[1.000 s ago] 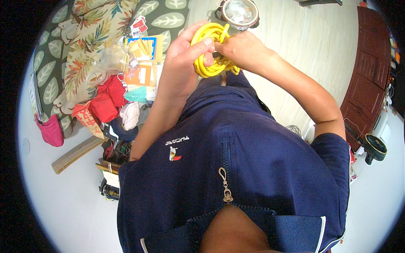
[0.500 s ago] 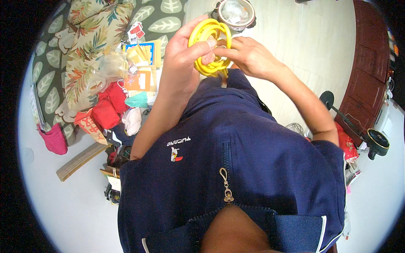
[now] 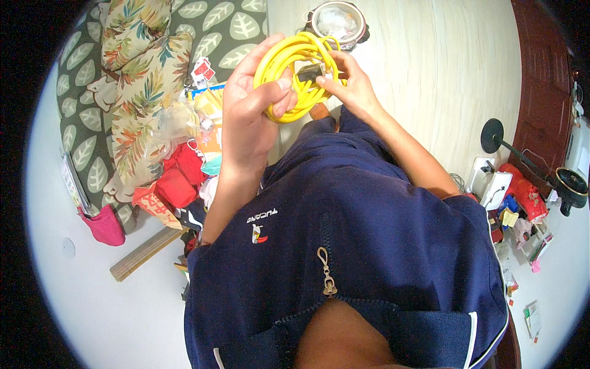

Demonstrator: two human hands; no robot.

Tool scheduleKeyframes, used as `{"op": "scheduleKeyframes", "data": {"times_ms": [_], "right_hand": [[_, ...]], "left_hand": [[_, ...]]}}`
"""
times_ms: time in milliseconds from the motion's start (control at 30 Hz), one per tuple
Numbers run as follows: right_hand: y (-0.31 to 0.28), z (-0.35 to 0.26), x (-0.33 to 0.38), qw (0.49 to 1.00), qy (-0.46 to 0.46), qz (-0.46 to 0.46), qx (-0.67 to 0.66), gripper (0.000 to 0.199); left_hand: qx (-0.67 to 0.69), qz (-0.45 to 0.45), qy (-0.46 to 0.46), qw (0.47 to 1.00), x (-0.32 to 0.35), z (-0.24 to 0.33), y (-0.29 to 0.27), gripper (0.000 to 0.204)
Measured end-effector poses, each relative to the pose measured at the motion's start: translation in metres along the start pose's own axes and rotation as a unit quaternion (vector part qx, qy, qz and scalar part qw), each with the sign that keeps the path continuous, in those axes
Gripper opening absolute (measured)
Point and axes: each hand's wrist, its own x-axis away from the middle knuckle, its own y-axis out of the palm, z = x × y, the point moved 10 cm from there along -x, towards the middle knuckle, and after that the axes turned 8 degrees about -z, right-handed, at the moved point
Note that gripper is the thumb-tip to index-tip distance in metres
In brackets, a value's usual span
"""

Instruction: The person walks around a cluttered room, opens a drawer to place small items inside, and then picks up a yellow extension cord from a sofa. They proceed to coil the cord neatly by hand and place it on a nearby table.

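A coil of yellow cable (image 3: 284, 56) is held up in front of my body, its several loops gathered into a ring. My left hand (image 3: 249, 101) grips the ring's left side, with the thumb pressed across the loops. My right hand (image 3: 355, 89) pinches the right side of the coil between thumb and fingers. Inside the ring, a small dark item with a pale edge (image 3: 309, 74) shows; I cannot tell whether it is attached to the cable.
Left is a leaf-patterned sofa (image 3: 80, 141) with floral cushions (image 3: 144, 92), papers, a plastic bag and red cloth bundles (image 3: 178, 184). A round bin (image 3: 361, 34) with a plastic liner stands ahead on pale flooring. At right are dark red wooden panelling (image 3: 541, 74) and a black stand (image 3: 522, 154).
The coil has shifted slightly left and its ring looks wider and more open toward me. My right hand has moved to its right edge, and the dark item now shows inside the ring.
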Motion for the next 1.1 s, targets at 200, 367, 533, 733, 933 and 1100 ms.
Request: {"op": "scheduleKeyframes", "data": {"times_ms": [200,367,533,733,933,1100], "right_hand": [[-0.006,-0.028,0.002,0.969,-0.018,0.034,0.246,0.036],[-0.012,-0.024,0.004,0.94,-0.034,0.063,0.334,0.038],[-0.015,0.015,0.005,0.974,0.032,-0.082,0.209,0.034],[-0.006,0.02,0.016,0.989,0.024,-0.116,0.083,0.029],[0.001,-0.007,0.03,0.981,-0.058,-0.147,0.113,0.034],[0.006,0.004,0.046,0.961,0.032,-0.26,-0.091,0.034]], "left_hand": [[-0.034,0.015,-0.048,0.998,0.002,-0.016,0.003,0.057],[-0.023,0.042,-0.066,0.997,0.007,-0.028,0.005,0.056],[-0.026,0.039,-0.074,0.996,0.012,-0.032,0.01,0.055],[-0.027,0.022,-0.084,0.996,0.017,-0.026,0.0,0.054],[-0.033,0.033,-0.066,0.997,0.021,-0.017,-0.01,0.053],[-0.03,0.013,-0.055,0.998,0.022,-0.012,-0.003,0.051]]}}
